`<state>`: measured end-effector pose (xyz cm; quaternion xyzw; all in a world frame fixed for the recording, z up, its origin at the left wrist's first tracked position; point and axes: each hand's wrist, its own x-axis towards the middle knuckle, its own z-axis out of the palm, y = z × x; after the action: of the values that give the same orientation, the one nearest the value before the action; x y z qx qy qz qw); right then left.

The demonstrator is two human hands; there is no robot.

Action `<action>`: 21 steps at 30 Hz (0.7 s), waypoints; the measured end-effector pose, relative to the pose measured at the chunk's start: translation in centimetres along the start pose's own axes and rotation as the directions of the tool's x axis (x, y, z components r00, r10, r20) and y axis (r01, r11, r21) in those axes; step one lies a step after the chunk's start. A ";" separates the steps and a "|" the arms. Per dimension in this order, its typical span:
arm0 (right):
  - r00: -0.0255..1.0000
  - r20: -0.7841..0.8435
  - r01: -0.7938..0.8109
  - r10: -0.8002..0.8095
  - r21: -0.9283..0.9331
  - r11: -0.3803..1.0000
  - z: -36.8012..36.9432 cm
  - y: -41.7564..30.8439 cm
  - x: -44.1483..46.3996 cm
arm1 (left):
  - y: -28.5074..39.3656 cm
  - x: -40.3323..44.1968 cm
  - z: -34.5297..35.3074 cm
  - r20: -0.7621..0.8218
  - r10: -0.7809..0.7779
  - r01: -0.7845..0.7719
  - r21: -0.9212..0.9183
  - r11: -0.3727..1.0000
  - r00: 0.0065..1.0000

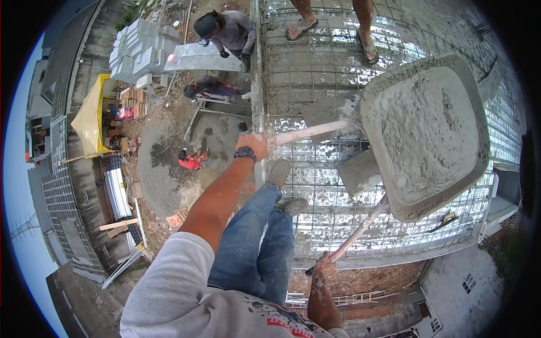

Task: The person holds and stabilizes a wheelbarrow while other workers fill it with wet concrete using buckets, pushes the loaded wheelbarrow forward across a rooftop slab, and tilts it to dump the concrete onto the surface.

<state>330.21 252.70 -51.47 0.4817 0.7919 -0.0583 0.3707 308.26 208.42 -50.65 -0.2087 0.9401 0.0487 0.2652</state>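
A wheelbarrow tray (425, 135), full of wet grey concrete (428, 132), stands at the right over a mesh of steel bars. Two pale, mud-smeared handles run back from it. My left hand (253, 146), with a dark band at the wrist, is wrapped round the end of the upper handle (310, 132). Lower in the view, my right hand (323, 266) grips the end of the other handle (360, 228). Grey splashes cover that hand and forearm. My shoes (280, 172) rest near the slab's edge.
Another person's feet in sandals (367, 47) stand on the mesh (315, 73) at the top. Beyond the slab edge (258, 84), far below, are a person in red (193, 160), two more people and stacked blocks (138, 50). A trowel (444, 221) lies at the lower right.
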 end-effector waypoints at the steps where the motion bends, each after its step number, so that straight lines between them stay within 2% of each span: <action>1: 0.999 0.010 0.039 -0.039 -0.005 0.999 -0.5 0.0 -0.3 | -0.5 0.6 1.1 0.016 0.001 -0.001 0.005 1.000 1.000; 2: 0.997 0.020 0.075 -0.075 -0.007 0.997 -0.8 -0.1 -0.6 | -0.4 0.5 0.9 0.031 0.006 -0.007 0.011 1.000 1.000; 5: 0.998 0.053 0.012 -0.017 0.083 0.996 0.9 1.2 1.5 | 0.2 0.1 0.1 0.063 -0.007 0.006 0.024 1.000 0.998; 8: 1.000 0.003 -0.009 0.009 0.134 0.991 0.0 0.3 0.6 | 0.5 0.0 -0.3 0.068 -0.013 0.009 0.054 0.998 0.998; 10: 0.998 0.011 -0.056 0.055 0.154 0.986 -0.1 0.1 0.6 | 0.7 -0.1 -0.7 0.101 -0.056 0.053 0.037 0.998 0.993; 14: 0.993 0.038 -0.113 0.107 0.210 0.971 -0.7 -0.5 -0.2 | 1.2 -0.4 -1.2 0.092 -0.036 0.027 0.098 0.995 0.995; 19: 0.997 -0.070 -0.026 0.043 0.236 0.971 1.3 0.6 1.2 | 2.3 -0.8 -2.9 0.131 -0.046 0.038 0.063 0.997 0.990; 21: 0.998 -0.056 -0.006 0.023 0.287 0.958 2.4 1.3 2.1 | 1.9 -0.7 -1.5 0.079 -0.064 0.053 0.134 0.990 0.995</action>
<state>331.96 253.88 -54.19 0.5378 0.7820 -0.1555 0.2741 307.32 210.10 -49.05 -0.2159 0.9229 -0.0126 0.3184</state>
